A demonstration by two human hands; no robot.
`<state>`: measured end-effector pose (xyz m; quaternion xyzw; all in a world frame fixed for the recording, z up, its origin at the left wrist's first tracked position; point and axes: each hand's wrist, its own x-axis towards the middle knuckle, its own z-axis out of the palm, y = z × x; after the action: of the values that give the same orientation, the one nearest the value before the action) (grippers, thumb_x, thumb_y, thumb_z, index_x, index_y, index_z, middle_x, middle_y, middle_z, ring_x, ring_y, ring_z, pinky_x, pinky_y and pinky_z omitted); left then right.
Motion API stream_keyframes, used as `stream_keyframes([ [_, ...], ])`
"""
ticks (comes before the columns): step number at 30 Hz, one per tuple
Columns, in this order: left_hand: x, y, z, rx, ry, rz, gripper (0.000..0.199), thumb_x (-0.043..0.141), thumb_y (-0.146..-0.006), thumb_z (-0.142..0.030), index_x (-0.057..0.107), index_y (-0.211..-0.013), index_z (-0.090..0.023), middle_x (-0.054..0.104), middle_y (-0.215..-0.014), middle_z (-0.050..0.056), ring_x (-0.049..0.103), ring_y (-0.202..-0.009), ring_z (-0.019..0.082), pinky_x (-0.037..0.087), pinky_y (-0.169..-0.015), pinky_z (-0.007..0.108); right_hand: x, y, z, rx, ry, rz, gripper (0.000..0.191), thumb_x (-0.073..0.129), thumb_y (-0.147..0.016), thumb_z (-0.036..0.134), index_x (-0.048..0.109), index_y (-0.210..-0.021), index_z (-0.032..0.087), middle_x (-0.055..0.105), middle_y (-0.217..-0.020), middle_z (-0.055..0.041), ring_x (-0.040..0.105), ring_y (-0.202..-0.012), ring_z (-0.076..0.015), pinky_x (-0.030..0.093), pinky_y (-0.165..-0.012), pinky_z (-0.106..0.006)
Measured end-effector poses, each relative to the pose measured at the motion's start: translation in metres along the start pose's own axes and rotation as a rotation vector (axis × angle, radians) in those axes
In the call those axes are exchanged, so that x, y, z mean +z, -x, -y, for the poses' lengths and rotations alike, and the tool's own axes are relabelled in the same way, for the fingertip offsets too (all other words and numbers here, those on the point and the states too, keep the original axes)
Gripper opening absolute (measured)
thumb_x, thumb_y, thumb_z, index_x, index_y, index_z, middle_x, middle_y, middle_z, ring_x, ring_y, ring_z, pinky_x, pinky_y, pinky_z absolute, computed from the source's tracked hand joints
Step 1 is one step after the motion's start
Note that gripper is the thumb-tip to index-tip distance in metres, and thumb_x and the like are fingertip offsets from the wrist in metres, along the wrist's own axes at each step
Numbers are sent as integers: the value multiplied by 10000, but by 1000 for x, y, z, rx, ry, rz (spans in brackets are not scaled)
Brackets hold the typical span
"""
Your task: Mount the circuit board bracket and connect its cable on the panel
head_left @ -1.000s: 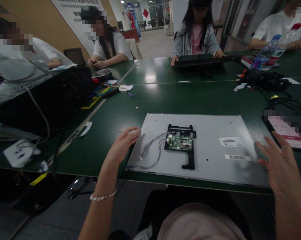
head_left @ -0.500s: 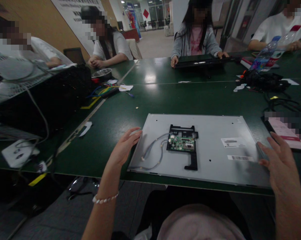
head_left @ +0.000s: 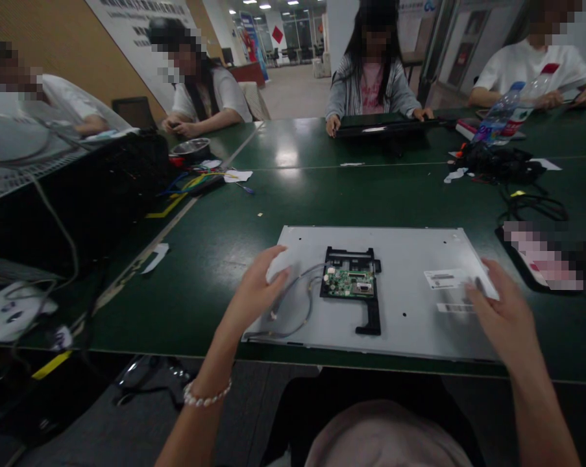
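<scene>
A flat grey metal-backed display panel (head_left: pixel 419 246) lies on the green table with its back up. A green circuit board (head_left: pixel 346 283) sits in a black plastic bracket (head_left: pixel 370 318) near its middle, with grey cables (head_left: pixel 307 308) curving off to the left. My left hand (head_left: pixel 258 282), wearing a beaded bracelet, is at the panel's left edge, thumb and fingers apart. Over the right edge is my right hand (head_left: pixel 507 311), its thumb above the white labels and its fingers spread from it. Whether either hand touches the panel is unclear.
A phone (head_left: pixel 540 259) and black cables (head_left: pixel 536 207) lie to the right, with bottles (head_left: pixel 500 117) behind. A large black case (head_left: pixel 78 181) stands left, near wires and a metal bowl (head_left: pixel 191 149). Across the table, a person holds a dark flat screen (head_left: pixel 385 130).
Both hands have moved inward over the panel's side edges, the right one further. The camera view has shifted slightly. The panel appears to stay in place on the table.
</scene>
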<state>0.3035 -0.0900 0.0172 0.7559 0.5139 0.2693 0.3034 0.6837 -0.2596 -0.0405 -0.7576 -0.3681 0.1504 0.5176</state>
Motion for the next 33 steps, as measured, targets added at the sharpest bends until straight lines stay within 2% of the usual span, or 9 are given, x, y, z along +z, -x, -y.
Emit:
stream_keyframes([
  [2, 1, -2, -13, 162, -88, 159, 604, 608, -842, -377, 455, -1411, -240, 423, -1498, 97, 365, -1396, 287, 242, -1179, 450, 7, 4, 10, -27, 66, 106, 678, 622, -810, 500, 446, -1434, 303, 431, -1506, -102, 612, -1149, -310, 531, -906, -515],
  [4, 2, -6, -23, 258, -135, 322, 775, 661, -804, -377, 344, -1498, -241, 313, -1566, 101, 271, -1448, 296, 182, -1205, 444, 16, 11, 23, -47, 76, 241, 677, 604, -827, 512, 421, -1448, 315, 457, -1492, -100, 621, -1140, -313, 553, -875, -491],
  [7, 5, -16, -30, 321, -168, 504, 989, 732, -730, -375, 209, -1557, -228, 158, -1619, 123, 151, -1486, 332, 163, -1205, 469, 31, 22, 43, -166, 72, 431, 639, 592, -851, 476, 417, -1446, 324, 437, -1513, -67, 532, -1278, -307, 470, -1018, -516],
  [10, 13, -28, -29, 367, -205, 604, 1071, 756, -688, -367, 169, -1567, -200, 92, -1626, 150, 97, -1490, 361, 174, -1195, 491, 45, 29, 57, -315, 57, 586, 645, 610, -849, 418, 399, -1453, 337, 373, -1557, -43, 381, -1409, -272, 340, -1137, -513],
  [13, 20, -40, -26, 440, -200, 648, 1076, 761, -671, -356, 185, -1564, -188, 165, -1608, 169, 167, -1473, 369, 194, -1187, 497, 56, 34, 66, -383, 81, 659, 654, 625, -837, 365, 405, -1451, 318, 344, -1573, -58, 330, -1438, -258, 278, -1173, -501],
  [16, 23, -46, -26, 511, -136, 676, 1055, 767, -655, -325, 227, -1554, -204, 280, -1568, 165, 273, -1437, 358, 225, -1179, 495, 66, 38, 71, -397, 85, 667, 637, 612, -840, 327, 413, -1444, 302, 357, -1564, -72, 329, -1439, -252, 262, -1181, -497],
  [21, 26, -46, -27, 533, -116, 684, 1073, 774, -632, -308, 228, -1551, -217, 303, -1552, 155, 303, -1422, 349, 248, -1175, 489, 75, 43, 69, -376, 60, 649, 666, 603, -830, 279, 385, -1459, 308, 290, -1592, -71, 284, -1459, -247, 259, -1183, -490],
  [25, 35, -43, -29, 537, -100, 672, 1075, 781, -628, -331, 236, -1548, -214, 331, -1530, 151, 319, -1409, 350, 261, -1172, 491, 72, 45, 64, -335, 28, 646, 701, 611, -812, 264, 365, -1465, 316, 208, -1618, -65, 246, -1473, -260, 302, -1162, -485],
  [33, 58, -34, -47, 533, -92, 681, 1077, 769, -667, -346, 185, -1560, -200, 292, -1536, 166, 318, -1407, 342, 266, -1171, 491, 51, 42, 47, -331, 101, 616, 739, 634, -795, 265, 348, -1474, 319, 185, -1625, -63, 235, -1477, -264, 232, -1188, -481],
])
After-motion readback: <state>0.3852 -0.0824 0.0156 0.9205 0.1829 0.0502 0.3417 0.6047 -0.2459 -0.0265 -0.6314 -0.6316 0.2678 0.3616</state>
